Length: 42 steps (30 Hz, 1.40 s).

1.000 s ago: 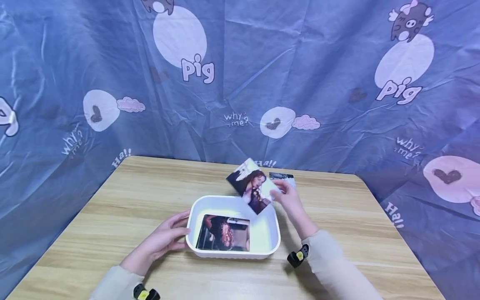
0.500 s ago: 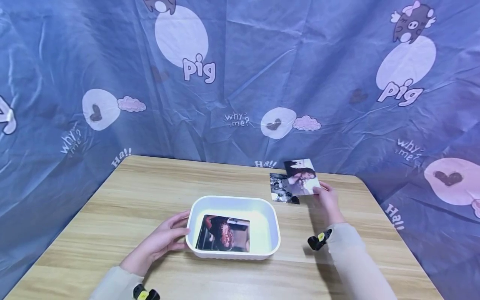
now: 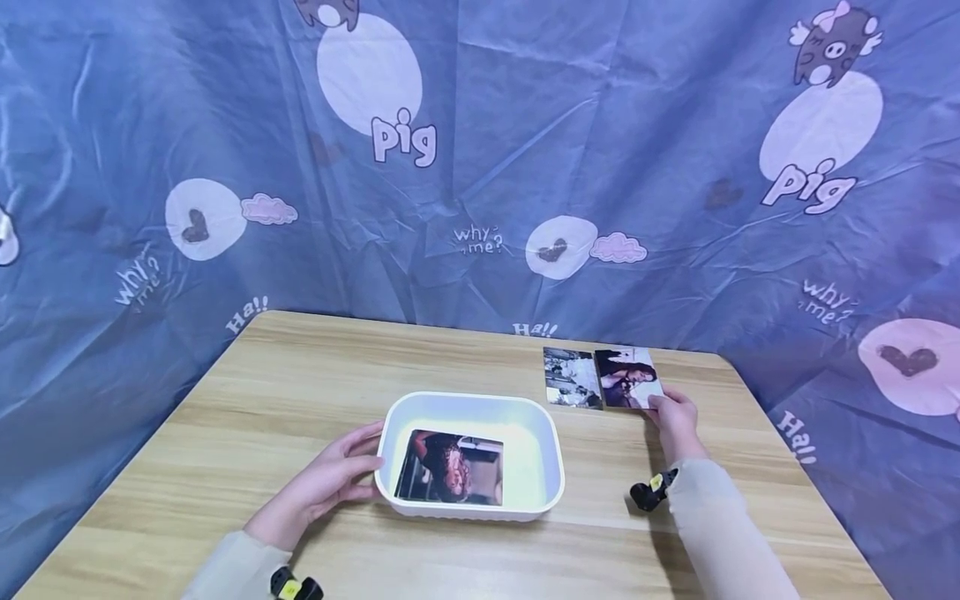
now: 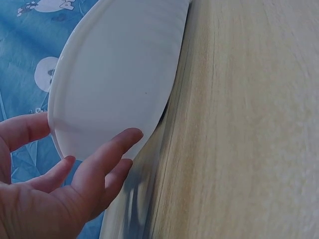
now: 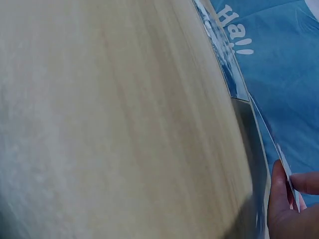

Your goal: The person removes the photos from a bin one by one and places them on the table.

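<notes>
My right hand pinches a colour photo of a long-haired person by its lower right corner. In the right wrist view the photo appears edge-on between thumb and finger, tilted close over the table. A grey-toned photo lies flat just left of it. My left hand rests against the left end of a white plastic bin. Its fingers lie fairly straight along the outer wall, and one fingertip is at the rim. Inside the bin, toward its left side, lies a dark photo.
The wood-grain table carries the bin near its middle and the two photos near its back edge. Behind the table hangs a blue curtain with pig prints. Black wrist cameras sit below both hands.
My right hand has carried the colour photo from over the bin to the back right, turning it and lowering it beside the grey-toned photo. The left hand has stayed at the bin.
</notes>
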### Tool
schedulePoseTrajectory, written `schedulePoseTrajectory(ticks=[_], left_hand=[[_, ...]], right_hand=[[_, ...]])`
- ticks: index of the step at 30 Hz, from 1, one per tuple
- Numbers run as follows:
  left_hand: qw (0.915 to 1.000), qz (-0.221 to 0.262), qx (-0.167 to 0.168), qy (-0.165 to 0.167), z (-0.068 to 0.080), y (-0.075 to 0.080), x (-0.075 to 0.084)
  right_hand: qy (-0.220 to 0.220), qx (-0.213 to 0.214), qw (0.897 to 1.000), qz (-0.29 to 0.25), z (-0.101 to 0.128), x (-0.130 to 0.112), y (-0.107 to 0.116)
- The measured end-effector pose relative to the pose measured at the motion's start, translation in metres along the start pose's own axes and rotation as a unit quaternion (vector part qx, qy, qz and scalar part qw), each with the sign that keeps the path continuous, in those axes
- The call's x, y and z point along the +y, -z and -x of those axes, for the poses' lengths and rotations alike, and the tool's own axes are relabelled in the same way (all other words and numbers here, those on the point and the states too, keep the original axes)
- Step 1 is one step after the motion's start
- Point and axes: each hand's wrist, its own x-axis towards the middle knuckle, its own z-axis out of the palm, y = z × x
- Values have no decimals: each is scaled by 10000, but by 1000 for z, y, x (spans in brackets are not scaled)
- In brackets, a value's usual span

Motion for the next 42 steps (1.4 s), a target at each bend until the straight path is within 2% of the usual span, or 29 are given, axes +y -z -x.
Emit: schedulePoseTrajectory(ticks=[8, 16, 20, 24, 28, 33, 42], left_hand=[[9999, 94, -67, -21, 0, -2, 0], [10000, 80, -51, -27, -1, -1, -1], [10000, 62, -25, -21, 0, -1, -2], [10000, 43, 15, 3, 0, -1, -1], [10000, 29, 54, 6, 0, -1, 0], [10000, 47, 82, 7, 0, -2, 1], [10000, 26, 64, 31, 1, -2, 3]], right_hand=[[-124, 36, 9998, 170, 1, 4, 2], [131, 169, 9994, 257, -2, 7, 2], [234, 391, 9954, 842, -2, 7, 3], [287, 454, 9852, 1629, 3, 4, 3], [375, 99, 9821, 1842, 6, -3, 2], [567, -95, 9792, 1944, 9, -12, -4], [856, -1060, 9725, 1890, 42, -33, -36]])
